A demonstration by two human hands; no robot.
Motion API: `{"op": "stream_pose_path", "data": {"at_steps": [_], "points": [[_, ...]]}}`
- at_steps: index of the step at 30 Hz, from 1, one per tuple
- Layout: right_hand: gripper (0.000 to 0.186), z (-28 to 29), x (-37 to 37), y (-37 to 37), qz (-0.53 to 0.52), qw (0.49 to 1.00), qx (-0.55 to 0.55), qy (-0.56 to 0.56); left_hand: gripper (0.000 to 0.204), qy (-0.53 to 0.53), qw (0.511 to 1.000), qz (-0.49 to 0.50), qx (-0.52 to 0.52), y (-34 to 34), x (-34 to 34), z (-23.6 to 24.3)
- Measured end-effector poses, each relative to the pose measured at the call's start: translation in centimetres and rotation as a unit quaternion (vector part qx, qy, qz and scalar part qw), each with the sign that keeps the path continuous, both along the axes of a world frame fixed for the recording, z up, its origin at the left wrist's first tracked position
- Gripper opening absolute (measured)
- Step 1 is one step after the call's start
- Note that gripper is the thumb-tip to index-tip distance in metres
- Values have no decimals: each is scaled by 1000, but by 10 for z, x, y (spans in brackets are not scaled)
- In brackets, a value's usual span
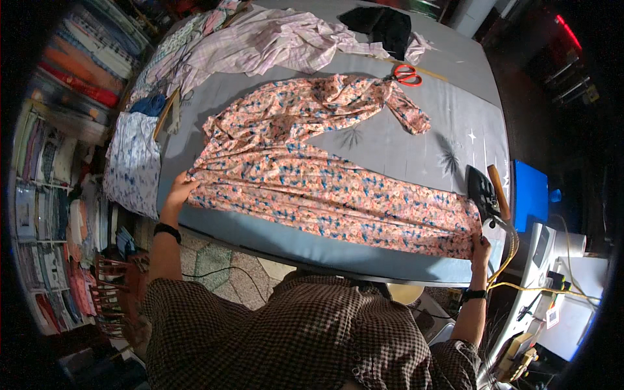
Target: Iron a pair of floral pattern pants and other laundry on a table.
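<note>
Pale plaid cloth (270,42) and black cloth (390,29) at top
Red-handled scissors (407,75) lie upper right; folded fabrics (78,55) fill far left.

Brown-and-black checked shirt (292,331), dark wristbands (168,232), perhaps watches

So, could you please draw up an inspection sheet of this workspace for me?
Surface: grey table, partly covered.
Job's things: floral garment, spread out, creased.
Clutter: scissors, plaid cloth and black cloth at the far side; iron at the right.
Grips: left grip on garment's left end, right grip on its right end.
Cables: yellow cord at the right; dark cable below the table.
Surroundings: packed shelves at the left; blue panel at the right.
</note>
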State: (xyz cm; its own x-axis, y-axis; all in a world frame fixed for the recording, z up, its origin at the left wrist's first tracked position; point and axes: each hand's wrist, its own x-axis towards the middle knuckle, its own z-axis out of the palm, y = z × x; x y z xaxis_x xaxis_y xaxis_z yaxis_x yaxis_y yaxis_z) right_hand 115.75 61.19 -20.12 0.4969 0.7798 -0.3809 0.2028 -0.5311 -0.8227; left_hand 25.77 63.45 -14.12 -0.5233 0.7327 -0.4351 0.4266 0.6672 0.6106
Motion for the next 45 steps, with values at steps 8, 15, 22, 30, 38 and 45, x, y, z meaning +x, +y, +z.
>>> {"op": "stream_pose_path", "data": {"at_steps": [8,15,22,30,38,45], "points": [[26,-24,20,-21,86,973,-23,-214,60,-138,990,6,22,11,-4,-37],[30,23,-34,-20,141,926,23,-351,56,273,928,-246,67,-8,-54,-97],[32,17,-27,-22,119,932,-47,-340,51,293,947,-129,-20,10,-12,-76],[40,21,-22,-10,158,946,80,-271,48,327,903,-207,186,45,168,-56],[27,41,-55,-41,309,884,130,-327,37,54,788,-571,223,85,630,23],[39,35,-38,-64,292,883,151,-336,30,67,807,-575,120,114,742,-39]]}}
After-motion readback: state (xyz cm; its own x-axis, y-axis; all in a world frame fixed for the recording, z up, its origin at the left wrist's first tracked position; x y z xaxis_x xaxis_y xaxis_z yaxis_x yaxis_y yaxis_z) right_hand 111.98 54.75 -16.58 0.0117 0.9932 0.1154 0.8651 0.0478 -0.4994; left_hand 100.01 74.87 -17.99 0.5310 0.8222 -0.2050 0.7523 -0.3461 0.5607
